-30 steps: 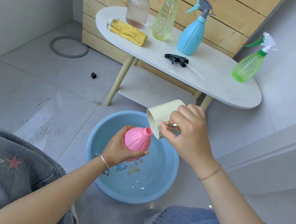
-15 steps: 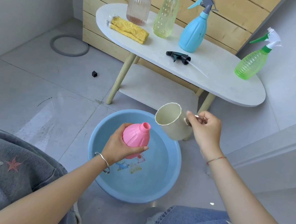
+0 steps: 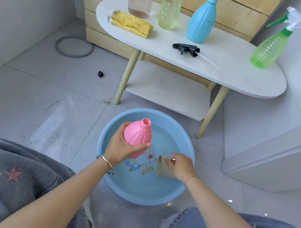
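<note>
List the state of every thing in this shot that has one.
pink bottle, uncapped, gripped by the left hand over the basin
cup, on its side, dipped in the water, held by the right hand
basin, holding water
black spray head, off, lying on the table
blue spray bottle, upright, head on
green spray bottle, upright, head on

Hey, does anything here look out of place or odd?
Yes. A black spray head lies loose on the white table, while the pink bottle in the left hand has an open neck. A small black piece sits stray on the floor.
</note>
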{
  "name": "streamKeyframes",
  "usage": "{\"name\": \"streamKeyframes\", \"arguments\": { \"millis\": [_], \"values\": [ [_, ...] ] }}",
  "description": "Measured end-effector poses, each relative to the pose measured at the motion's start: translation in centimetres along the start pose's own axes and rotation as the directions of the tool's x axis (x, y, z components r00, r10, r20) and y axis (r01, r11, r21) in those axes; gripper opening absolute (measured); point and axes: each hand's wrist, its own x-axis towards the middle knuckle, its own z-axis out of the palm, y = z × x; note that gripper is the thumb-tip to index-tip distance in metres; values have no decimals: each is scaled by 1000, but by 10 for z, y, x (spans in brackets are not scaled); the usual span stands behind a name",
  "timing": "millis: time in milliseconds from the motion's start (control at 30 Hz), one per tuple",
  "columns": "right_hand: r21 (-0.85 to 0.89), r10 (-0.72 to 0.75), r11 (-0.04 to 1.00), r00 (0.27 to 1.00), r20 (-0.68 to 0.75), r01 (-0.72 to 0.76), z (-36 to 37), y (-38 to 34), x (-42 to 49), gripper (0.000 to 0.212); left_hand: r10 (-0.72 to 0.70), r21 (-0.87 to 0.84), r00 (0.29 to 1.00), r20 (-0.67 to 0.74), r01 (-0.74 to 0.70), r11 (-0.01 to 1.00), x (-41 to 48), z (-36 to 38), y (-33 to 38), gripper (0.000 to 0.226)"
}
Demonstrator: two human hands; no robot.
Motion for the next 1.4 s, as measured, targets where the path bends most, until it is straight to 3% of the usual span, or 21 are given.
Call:
{"name": "streamKeyframes", "arguments": {
  "millis": [133, 400, 500, 600, 733, 867, 1000, 1133, 1400],
  "values": [
    [-168, -61, 983, 995, 77, 73, 12, -2, -1, 41, -16, -3, 999, -30, 16, 1000, 3, -3, 1, 74],
    [-268, -109, 947, 964, 243, 175, 31, -7, 0, 24, -22, 5, 999, -32, 22, 1000, 3, -6, -1, 74],
    [-109, -70, 989, 965, 252, 100, 33, -10, -4, 35, -17, 9, 999, -39, 18, 1000, 4, -6, -2, 74],
    [236, 37, 968, 977, 212, -88, 32, -6, -4, 41, -15, -3, 999, -47, 15, 1000, 6, -7, -1, 80],
    [596, 172, 767, 971, 164, -237, 18, -9, -7, 36, -17, -31, 998, -69, 15, 999, 7, -8, 0, 92],
    [772, 234, 594, 967, 104, -227, -9, -19, -7, 21, -12, -43, 994, -109, 7, 999, 9, -10, 0, 77],
    [856, 260, 496, 966, 15, -146, -52, -25, -11, 31, -6, -65, 989, -148, -4, 998, 7, -9, 5, 75],
    [900, 232, 437, 967, -103, -9, -96, -29, -12, 25, 7, -62, 991, -134, -16, 998, 5, -8, 8, 72],
    [830, 122, 505, 933, -339, 235, -165, -37, -29, 43, 48, -48, 999, -22, -49, 998, -1, 4, 12, 77]
  ]
}}
